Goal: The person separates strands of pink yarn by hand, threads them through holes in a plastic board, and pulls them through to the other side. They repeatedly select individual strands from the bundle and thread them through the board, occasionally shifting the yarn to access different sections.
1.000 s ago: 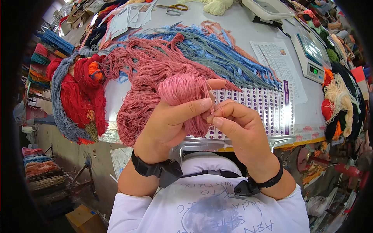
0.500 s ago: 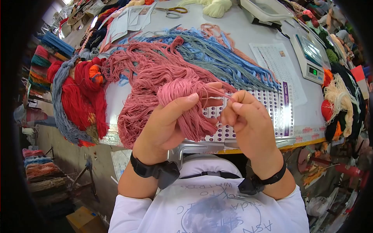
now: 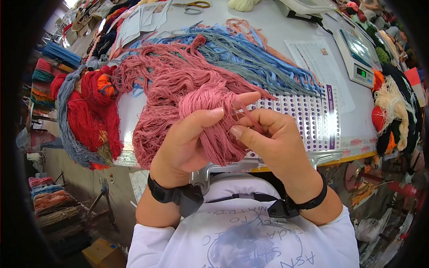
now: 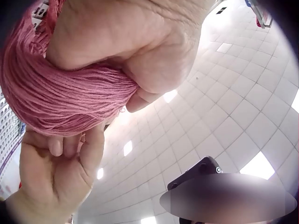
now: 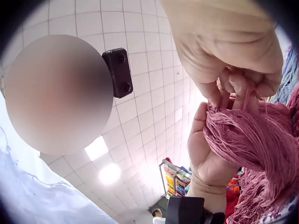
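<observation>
My left hand (image 3: pixel 185 143) grips a wound bundle of pink yarn (image 3: pixel 208 102), its thumb laid over the front and its index finger extended past the right side. Loose loops hang from the bundle's lower end. Against its right side, my right hand (image 3: pixel 281 140) pinches a pink strand between thumb and curled fingers. The right wrist view shows those fingers (image 5: pixel 240 84) close at the bundle's end, with the strand looped about them. Seen from the left wrist, the yarn (image 4: pixel 65 98) passes under the left palm. Behind the bundle spreads a larger heap of pink yarn (image 3: pixel 154 96).
Blue and grey yarn strands (image 3: pixel 254 60) run to a white card with rows of holes (image 3: pixel 308 123). A digital scale (image 3: pixel 359 67) stands at right, beside a printed sheet (image 3: pixel 317 58). Scissors (image 3: pixel 196 5) lie at the back. Red and grey-blue skeins (image 3: pixel 85 111) hang at left.
The right hand first drew the strand out to the right, away from the bundle, then came back left against its side. The left hand keeps its grip on the bundle throughout.
</observation>
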{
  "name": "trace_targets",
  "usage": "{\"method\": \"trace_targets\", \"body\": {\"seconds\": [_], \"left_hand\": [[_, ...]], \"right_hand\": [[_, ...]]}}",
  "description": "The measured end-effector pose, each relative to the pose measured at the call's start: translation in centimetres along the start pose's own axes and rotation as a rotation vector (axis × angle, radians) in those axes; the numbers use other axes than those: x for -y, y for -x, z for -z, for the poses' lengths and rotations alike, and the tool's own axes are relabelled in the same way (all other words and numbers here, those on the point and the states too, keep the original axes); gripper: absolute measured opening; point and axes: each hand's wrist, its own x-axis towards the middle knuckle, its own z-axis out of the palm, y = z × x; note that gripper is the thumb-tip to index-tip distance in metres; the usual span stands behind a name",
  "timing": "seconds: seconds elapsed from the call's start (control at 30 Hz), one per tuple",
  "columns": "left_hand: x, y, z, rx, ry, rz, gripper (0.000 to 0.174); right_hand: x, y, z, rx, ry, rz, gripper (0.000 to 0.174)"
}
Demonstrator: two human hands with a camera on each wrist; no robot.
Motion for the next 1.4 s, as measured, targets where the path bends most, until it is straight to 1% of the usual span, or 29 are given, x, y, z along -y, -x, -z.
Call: {"method": "trace_targets", "body": {"seconds": [0.1, 0.17, 0.2, 0.27, 0.37, 0.43, 0.5, 0.57, 0.63, 0.7, 0.77, 0.87, 0.93, 0.97, 1.03, 1.07, 1.13, 1.17, 1.2, 1.23, 1.27, 1.3, 1.33, 1.37, 1.4], "left_hand": [[0.0, -0.1, 0.0, -0.013, 0.033, -0.024, 0.052], [-0.1, -0.1, 0.1, -0.106, -0.071, -0.063, 0.06], [-0.1, 0.0, 0.2, -0.107, -0.07, -0.065, 0.06], [-0.4, 0.1, 0.3, -0.131, -0.201, -0.117, 0.057], [-0.5, 0.3, 0.2, -0.114, -0.188, -0.11, 0.056], [-0.5, 0.3, -0.1, -0.148, -0.204, -0.119, 0.056], [-0.5, 0.4, -0.3, -0.181, -0.22, -0.132, 0.056], [-0.5, 0.5, -0.3, -0.164, -0.265, -0.085, 0.058], [-0.3, 0.4, -0.5, -0.164, -0.271, -0.094, 0.059], [-0.2, 0.3, -0.5, -0.164, -0.279, -0.104, 0.06], [0.0, 0.3, -0.1, -0.132, -0.275, -0.067, 0.062], [0.2, 0.2, 0.1, -0.126, -0.288, -0.07, 0.063], [0.1, 0.2, -0.2, -0.134, -0.241, -0.08, 0.063], [0.0, 0.2, -0.3, -0.144, -0.193, -0.09, 0.064], [-0.3, 0.3, -0.1, -0.154, -0.183, -0.12, 0.064], [-0.4, 0.3, 0.0, -0.161, -0.171, -0.145, 0.064], [-0.4, 0.4, -0.4, -0.164, -0.146, -0.137, 0.066], [-0.3, 0.4, -0.6, -0.164, -0.118, -0.129, 0.067], [-0.3, 0.3, -0.4, -0.165, -0.116, -0.121, 0.067], [-0.3, 0.3, -0.1, -0.124, -0.122, -0.087, 0.067], [-0.3, 0.4, 0.1, -0.084, -0.129, -0.054, 0.068], [-0.3, 0.4, 0.3, -0.085, -0.128, -0.049, 0.068], [-0.3, 0.5, 0.4, -0.059, -0.084, -0.05, 0.06], [-0.2, 0.5, 0.5, -0.033, -0.041, -0.051, 0.052], [-0.2, 0.6, 0.5, -0.035, -0.039, -0.048, 0.052]], "right_hand": [[0.3, 0.1, 0.0, 0.024, -0.051, -0.021, 0.012], [0.7, 0.3, 0.0, 0.036, -0.097, -0.033, 0.011], [1.0, 0.4, 0.1, 0.048, -0.101, -0.061, 0.011], [1.2, 0.5, 0.3, 0.063, -0.102, -0.089, 0.011], [1.0, 0.6, 0.2, 0.097, -0.162, -0.099, 0.01], [0.5, 0.4, -0.1, 0.065, -0.299, 0.001, 0.011], [0.6, 0.4, 0.1, 0.05, -0.27, 0.009, 0.012], [0.5, 0.3, 0.1, 0.033, -0.244, 0.015, 0.013], [0.4, 0.2, 0.1, 0.039, -0.165, 0.025, 0.015], [0.6, 0.2, -0.3, 0.03, -0.176, 0.013, 0.015], [0.7, 0.2, -0.5, 0.02, -0.189, 0.001, 0.016], [0.8, 0.2, -0.7, -0.017, -0.116, 0.026, 0.014], [0.7, 0.3, -0.8, -0.022, -0.257, 0.061, 0.014], [0.7, 0.3, -0.8, -0.02, -0.257, 0.062, 0.014], [0.5, 0.2, -0.7, -0.081, -0.393, 0.043, 0.015], [0.3, 0.1, -0.2, -0.078, -0.394, 0.042, 0.015], [0.0, -0.1, 0.9, 0.165, -0.537, 0.0, 0.018], [0.1, 0.1, 0.7, 0.16, -0.542, -0.004, 0.018], [0.9, 0.2, 0.0, 0.107, -0.37, -0.026, 0.016], [1.3, 0.2, -0.5, 0.056, -0.198, -0.048, 0.014], [1.0, 0.0, -0.6, 0.053, -0.201, -0.052, 0.014], [0.7, -0.1, -0.6, 0.05, -0.106, -0.033, 0.013], [0.5, -0.3, -0.6, 0.048, -0.011, -0.013, 0.011], [0.4, -0.4, -0.5, 0.045, -0.013, -0.016, 0.011], [0.3, -0.5, -0.3, 0.052, 0.02, -0.04, 0.01]]}}
